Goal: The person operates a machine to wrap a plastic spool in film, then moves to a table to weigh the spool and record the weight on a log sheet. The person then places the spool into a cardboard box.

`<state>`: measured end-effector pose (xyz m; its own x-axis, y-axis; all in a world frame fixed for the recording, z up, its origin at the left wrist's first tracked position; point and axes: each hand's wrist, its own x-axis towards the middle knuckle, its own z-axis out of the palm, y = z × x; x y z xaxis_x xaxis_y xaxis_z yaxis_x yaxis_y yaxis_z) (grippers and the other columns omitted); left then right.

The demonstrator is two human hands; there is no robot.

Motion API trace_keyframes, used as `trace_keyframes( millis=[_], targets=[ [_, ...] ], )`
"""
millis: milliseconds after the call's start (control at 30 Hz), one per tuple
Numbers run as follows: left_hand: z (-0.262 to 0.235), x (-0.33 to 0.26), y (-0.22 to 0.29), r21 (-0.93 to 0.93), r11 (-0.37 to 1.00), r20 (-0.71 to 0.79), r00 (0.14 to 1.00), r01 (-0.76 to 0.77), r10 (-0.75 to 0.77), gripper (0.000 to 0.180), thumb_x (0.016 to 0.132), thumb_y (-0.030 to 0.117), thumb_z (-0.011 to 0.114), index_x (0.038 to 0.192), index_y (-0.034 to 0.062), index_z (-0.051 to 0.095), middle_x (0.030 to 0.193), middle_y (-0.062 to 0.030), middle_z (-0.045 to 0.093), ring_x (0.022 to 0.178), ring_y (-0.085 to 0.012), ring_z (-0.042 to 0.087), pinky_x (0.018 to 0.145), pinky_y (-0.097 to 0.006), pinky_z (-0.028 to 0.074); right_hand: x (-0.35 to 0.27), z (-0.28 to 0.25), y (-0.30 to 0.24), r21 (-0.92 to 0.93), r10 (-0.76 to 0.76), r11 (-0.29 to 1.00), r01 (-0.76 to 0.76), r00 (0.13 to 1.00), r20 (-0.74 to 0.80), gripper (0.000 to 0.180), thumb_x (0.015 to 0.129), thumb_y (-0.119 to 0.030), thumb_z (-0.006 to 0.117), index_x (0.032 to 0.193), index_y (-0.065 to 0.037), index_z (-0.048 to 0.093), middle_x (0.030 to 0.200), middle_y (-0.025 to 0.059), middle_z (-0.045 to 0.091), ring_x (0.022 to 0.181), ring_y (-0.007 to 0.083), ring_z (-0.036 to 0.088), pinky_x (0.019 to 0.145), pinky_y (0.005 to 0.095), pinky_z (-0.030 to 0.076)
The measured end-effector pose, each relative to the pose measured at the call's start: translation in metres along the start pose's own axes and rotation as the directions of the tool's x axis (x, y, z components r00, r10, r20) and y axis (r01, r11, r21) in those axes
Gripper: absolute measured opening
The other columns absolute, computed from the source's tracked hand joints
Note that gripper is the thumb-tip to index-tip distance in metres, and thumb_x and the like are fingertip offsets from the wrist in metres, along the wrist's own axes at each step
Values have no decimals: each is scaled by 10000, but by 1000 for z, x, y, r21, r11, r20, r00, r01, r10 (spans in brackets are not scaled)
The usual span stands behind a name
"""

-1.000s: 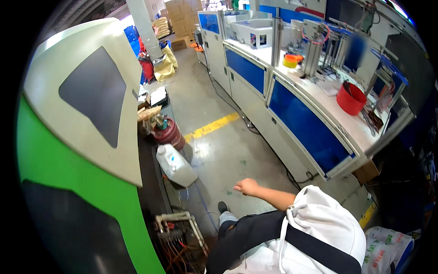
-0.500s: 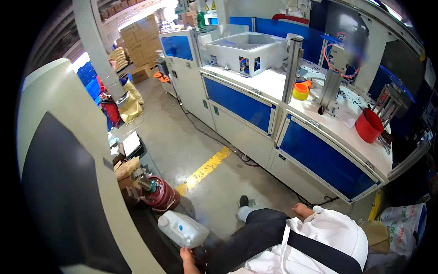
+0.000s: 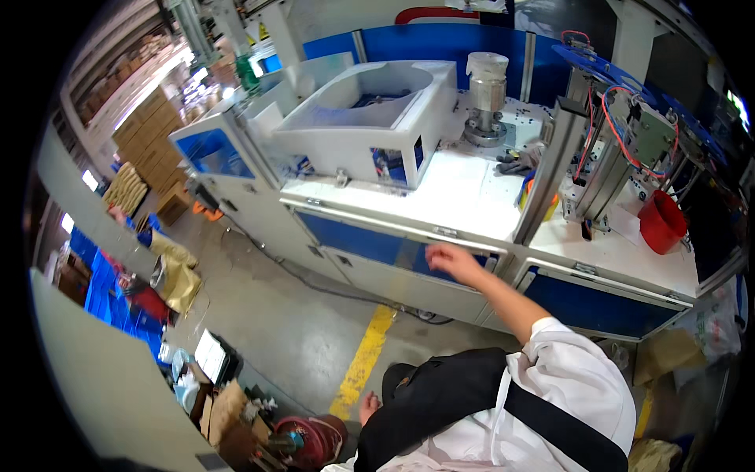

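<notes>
Cabinet door [image 3: 377,245]: blue panel under the counter's [image 3: 464,193] front edge.
Right hand [image 3: 452,262]: loosely open, empty, against it.
Left hand [image 3: 368,407]: low, grip unclear.

My view has swung off the big green and grey panel and the floor onto the white and blue machine bench [image 3: 440,197], now filling the upper middle of the frame. My right hand [image 3: 454,262], which lay low by my leg, is now lifted with fingers loose near the bench's front edge. My left hand [image 3: 368,407] has dropped beside my knee at the bottom, away from the plastic jug, now gone from sight.
</notes>
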<state>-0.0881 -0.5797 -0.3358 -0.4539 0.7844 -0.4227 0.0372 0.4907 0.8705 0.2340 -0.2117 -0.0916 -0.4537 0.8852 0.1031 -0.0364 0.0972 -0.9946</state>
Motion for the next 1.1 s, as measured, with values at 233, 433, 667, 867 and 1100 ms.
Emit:
trace_keyframes(
  millis=[233,433,667,867,1100],
  targets=[
    [-47,207,212,111,976,105,979,-188,177,346,925,179,535,1225,6,543,1057,-71,618,935,-144,570,856,-280,453,210,-145,-160,-390,-497,860,329,363,-788,314,893,-183,594,1169,-52,521,1100,60,570,974,177,548,819,294,453],
    [-43,330,310,70,947,260,922,-314,287,311,931,119,517,1216,-3,546,1140,-122,618,1042,-202,589,914,-306,452,268,-238,-186,-568,-629,635,-524,77,-774,427,858,-297,613,1177,-45,482,1157,149,523,1027,341,545,853,431,449],
    [-15,355,421,153,855,474,796,-495,375,303,927,129,538,1200,-1,559,1131,-135,635,1042,-211,606,907,-309,458,261,-247,-207,-672,-802,91,-735,346,-487,309,831,-335,609,891,-56,489,852,115,551,752,310,619,577,426,504],
    [44,296,534,240,727,831,524,-643,189,329,918,139,552,1227,27,554,1125,-123,648,1027,-208,618,890,-288,458,258,-282,-217,-633,-798,-40,-773,406,-445,256,820,-344,580,818,-88,571,710,86,624,543,278,623,490,411,502],
    [107,223,613,-10,860,944,278,-511,177,381,945,93,494,1321,33,472,1196,-99,609,1124,-163,550,963,-290,398,232,-352,-233,-454,-478,740,-496,87,-874,273,848,-281,508,705,-80,624,680,74,645,615,242,640,576,388,470]
  ],
)
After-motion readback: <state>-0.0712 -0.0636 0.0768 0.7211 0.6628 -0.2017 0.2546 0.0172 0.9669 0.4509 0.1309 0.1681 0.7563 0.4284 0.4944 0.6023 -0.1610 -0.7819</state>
